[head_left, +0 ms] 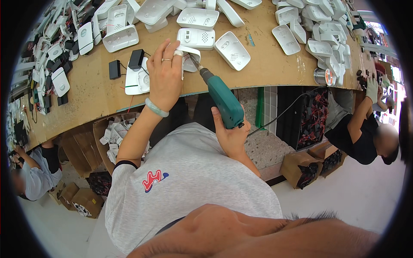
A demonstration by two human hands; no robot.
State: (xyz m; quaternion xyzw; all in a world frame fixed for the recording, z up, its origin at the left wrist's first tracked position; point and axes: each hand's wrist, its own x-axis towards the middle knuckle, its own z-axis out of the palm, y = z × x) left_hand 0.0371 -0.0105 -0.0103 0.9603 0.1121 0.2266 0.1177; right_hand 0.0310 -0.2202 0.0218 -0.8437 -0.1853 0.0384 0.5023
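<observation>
My left hand [165, 73] grips a white plastic housing [194, 53] at the table's near edge, its fingers over the housing's left side. A ring, white tape on a finger and a pale bangle show on this hand and wrist. My right hand [232, 136] is wrapped round the rear of a green electric screwdriver [224, 99]. The tool slants up and left, with its tip at the housing; the exact contact point is too small to tell. Beside my left hand lies a white cover [134, 81] with a black box [137, 59] on its wire.
Open white shells [232, 50] lie just beyond my hands. Heaps of white casings [329, 26] stand right, more parts [86, 36] left. A solder spool [323, 77] sits near the right edge. A black cord [286, 111] hangs below the table. Co-workers [363, 129] work at both sides.
</observation>
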